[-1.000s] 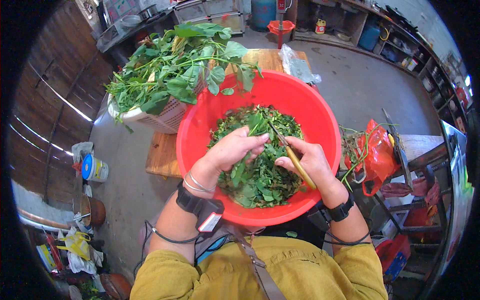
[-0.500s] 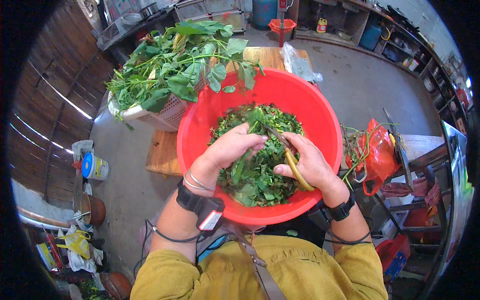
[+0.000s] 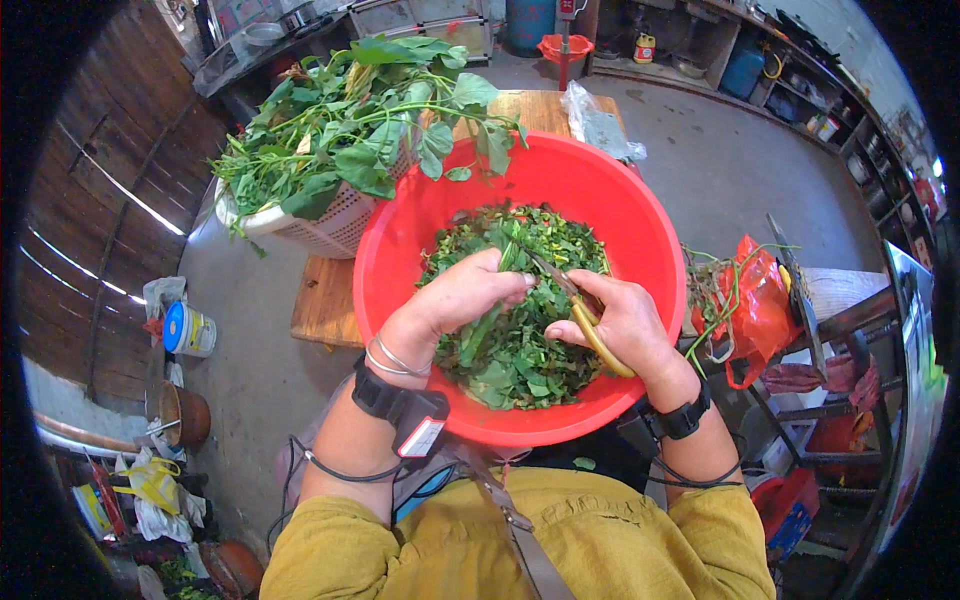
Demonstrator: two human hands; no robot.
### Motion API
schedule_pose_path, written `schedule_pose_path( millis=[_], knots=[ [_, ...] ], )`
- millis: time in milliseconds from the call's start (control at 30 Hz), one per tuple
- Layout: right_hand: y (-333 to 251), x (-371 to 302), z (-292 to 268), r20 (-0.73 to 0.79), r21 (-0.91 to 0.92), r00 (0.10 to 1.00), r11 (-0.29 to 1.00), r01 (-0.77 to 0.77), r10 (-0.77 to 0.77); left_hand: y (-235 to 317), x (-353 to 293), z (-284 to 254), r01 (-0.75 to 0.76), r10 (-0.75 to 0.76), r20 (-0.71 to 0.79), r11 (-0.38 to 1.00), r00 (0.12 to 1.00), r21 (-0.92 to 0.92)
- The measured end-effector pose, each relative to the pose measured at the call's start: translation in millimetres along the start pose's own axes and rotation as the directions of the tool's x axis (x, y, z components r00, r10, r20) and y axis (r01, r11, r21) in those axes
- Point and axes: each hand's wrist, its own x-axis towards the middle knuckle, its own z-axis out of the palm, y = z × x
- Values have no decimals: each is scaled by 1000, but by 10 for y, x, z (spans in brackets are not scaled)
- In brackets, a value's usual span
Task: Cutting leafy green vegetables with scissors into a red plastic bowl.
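A wooden bench (image 3: 325, 305) is standing in front of the person, and a wide red basin (image 3: 640, 250) is covering much of it. At the far left, a pale basket (image 3: 335, 238) is leaning close to the basin, and its leafy stems (image 3: 370, 165) are hanging over the rim there. Inside the basin, chopped greens (image 3: 525, 385) are lying in a loose heap. Outside, to the right, a red plastic bag (image 3: 760, 315) is hanging.

Both hands are working above the heap. The left hand (image 3: 465, 290) is pinching a small bunch of greens (image 3: 511, 252); the right hand (image 3: 628, 325) is grasping yellow-handled scissors (image 3: 602, 352). The bunch is sticking out beyond the left fingertips, its long axis running mostly away from the person. The scissors are lying to its right, their blades pointing far and leftward, slantwise to this axis. The left hand is being the nearer one, since it is touching the bunch; whether the blades are touching it, I cannot tell. Toward the far and right sides, the red inner wall is showing, so the hands are having room before the rim.
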Motion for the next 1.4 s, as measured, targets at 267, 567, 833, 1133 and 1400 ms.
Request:
schedule_pose_path(
  millis=[267, 567, 833, 1133, 1400],
  knots=[
    [13, 7, 11, 12, -27, 996, 996, -84, 85, -5, 22, 25, -29, 33, -54, 997, 998, 69],
    [62, 44, 23, 20, 16, 1000, 1000, 15, -15, 89, 9, 9, -63, 11, -199, 964, 980, -260],
    [74, 18, 22, 14, -115, 997, 990, 81, -80, 127, -33, 43, -54, 0, -150, 934, 989, -353],
    [100, 21, 44, 3, -112, 994, 988, 108, -108, 85, -30, 61, 78, -90, -51, 975, 995, -210],
    [74, 23, 16, 11, -93, 995, 990, 104, -104, 52, -27, 5, 55, -49, 73, 994, 996, -91]
  ],
)
